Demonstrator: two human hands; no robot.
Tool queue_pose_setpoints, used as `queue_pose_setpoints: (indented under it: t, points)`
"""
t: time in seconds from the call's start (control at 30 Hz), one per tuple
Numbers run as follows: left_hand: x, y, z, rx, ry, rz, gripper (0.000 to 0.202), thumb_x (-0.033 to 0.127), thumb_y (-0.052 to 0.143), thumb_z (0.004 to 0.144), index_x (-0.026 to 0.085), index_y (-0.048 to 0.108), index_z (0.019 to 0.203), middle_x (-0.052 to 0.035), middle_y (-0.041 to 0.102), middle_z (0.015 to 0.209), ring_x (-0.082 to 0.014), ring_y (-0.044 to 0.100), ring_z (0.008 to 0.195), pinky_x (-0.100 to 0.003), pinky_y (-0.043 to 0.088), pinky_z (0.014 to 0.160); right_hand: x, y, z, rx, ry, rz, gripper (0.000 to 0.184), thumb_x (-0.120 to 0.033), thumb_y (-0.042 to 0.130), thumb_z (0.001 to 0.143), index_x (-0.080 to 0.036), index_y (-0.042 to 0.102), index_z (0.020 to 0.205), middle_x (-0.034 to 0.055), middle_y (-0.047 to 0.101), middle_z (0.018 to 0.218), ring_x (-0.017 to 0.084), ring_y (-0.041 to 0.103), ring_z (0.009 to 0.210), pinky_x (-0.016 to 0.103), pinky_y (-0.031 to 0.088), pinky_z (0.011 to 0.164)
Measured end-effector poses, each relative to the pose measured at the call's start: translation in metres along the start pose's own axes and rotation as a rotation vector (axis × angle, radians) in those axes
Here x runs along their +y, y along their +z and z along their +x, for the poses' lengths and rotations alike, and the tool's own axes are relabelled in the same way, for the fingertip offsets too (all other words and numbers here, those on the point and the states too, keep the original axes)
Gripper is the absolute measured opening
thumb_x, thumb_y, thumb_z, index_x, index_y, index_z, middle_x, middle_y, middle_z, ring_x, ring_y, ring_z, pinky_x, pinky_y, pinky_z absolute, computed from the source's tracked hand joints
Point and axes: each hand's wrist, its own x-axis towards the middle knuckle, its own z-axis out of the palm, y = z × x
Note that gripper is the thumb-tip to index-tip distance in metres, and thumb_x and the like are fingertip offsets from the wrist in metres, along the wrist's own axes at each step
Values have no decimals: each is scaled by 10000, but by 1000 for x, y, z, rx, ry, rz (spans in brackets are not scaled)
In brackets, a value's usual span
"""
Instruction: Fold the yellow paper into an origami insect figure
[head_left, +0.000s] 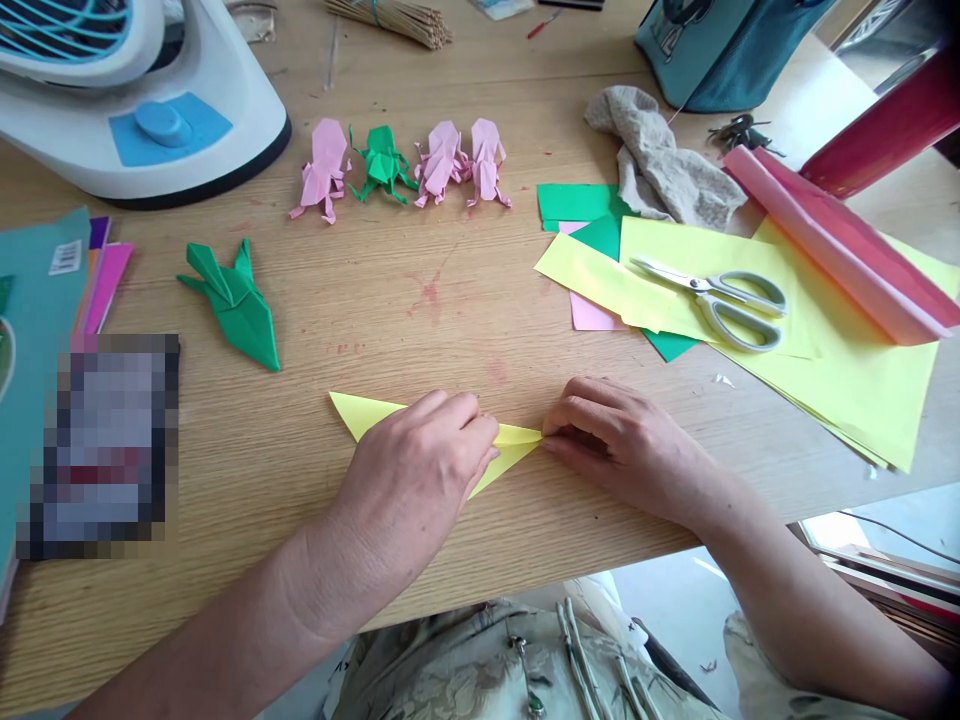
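Note:
A sheet of yellow paper (358, 414), folded into a triangle, lies on the wooden table near its front edge. Across its middle rests my left hand (420, 470), fingers closed and pressing on the paper; the hand hides much of it. My right hand (607, 445) pinches the triangle's right corner between thumb and fingertips. Up and to the left lies a green folded paper figure (238, 305), apart from both hands. Beyond the hands stand several small origami figures in a row, among them a pink one (324, 165) and a green one (381, 160).
Scissors (709, 290) lie on yellow sheets (862, 390) at the right, beside a grey cloth (667, 160) and a pink-red paper roll (840, 245). A white fan (202, 110) stands back left. Notebooks (37, 300) and a blurred flat object (109, 445) line the left side.

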Motion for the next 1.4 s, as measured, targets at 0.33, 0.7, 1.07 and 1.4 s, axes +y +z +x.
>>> queue_pose_setpoints:
  t: [0.33, 0.7, 1.07, 1.4]
  points:
    - [-4, -7, 4, -76, -35, -73, 160, 186, 561, 934, 191, 596, 778, -12, 616, 830, -189, 567, 793, -321, 383, 672, 1, 3, 1, -9, 36, -22, 139, -177, 532, 956, -174, 583, 827, 20, 552, 781, 153, 508, 723, 289, 378, 704]
    - [-17, -19, 4, -135, -118, -253, 217, 223, 511, 959, 193, 598, 763, 15, 621, 774, -148, 583, 724, -281, 363, 650, -1, 3, 2, -25, 80, -23, 112, -158, 546, 934, -170, 589, 831, 8, 538, 767, 148, 485, 704, 294, 366, 691]
    - [-37, -19, 0, -116, -238, -243, 206, 285, 504, 941, 214, 650, 814, 5, 654, 796, -160, 591, 718, -272, 348, 637, -2, 3, 2, -23, 107, -17, 118, -154, 558, 918, -175, 590, 807, 12, 547, 755, 153, 476, 696, 300, 368, 689]
    - [-39, -17, -1, -76, -241, -240, 132, 218, 558, 897, 205, 635, 791, 13, 646, 791, -153, 582, 710, -274, 353, 633, -1, 3, 2, -28, 115, 7, 113, -201, 570, 940, -184, 593, 831, 16, 568, 769, 159, 498, 727, 302, 374, 702]
